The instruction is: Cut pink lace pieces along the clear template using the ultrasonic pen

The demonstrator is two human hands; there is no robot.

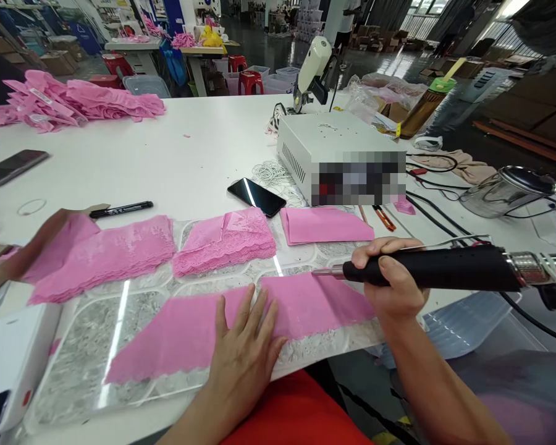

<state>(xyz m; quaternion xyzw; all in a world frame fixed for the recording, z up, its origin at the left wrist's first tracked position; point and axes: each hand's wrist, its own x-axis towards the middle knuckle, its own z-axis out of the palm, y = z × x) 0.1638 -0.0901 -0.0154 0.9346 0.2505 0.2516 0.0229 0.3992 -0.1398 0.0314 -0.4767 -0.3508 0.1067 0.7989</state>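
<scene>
My left hand lies flat with fingers spread on a long pink fabric piece. The fabric has a scalloped lower edge and rests on a clear patterned mat. My right hand is wrapped round a black-handled gun with a metal tip, held almost level. Its tip meets or hovers just over the upper edge of the pink fabric, right of my left hand; contact cannot be told. Behind lie a stack of pink lace pieces and a folded pink cloth.
At left, another person's hand is at a pink lace stack. A grey box, a phone, a marker and orange-handled snips lie beyond. Cables and a glass jar are at right.
</scene>
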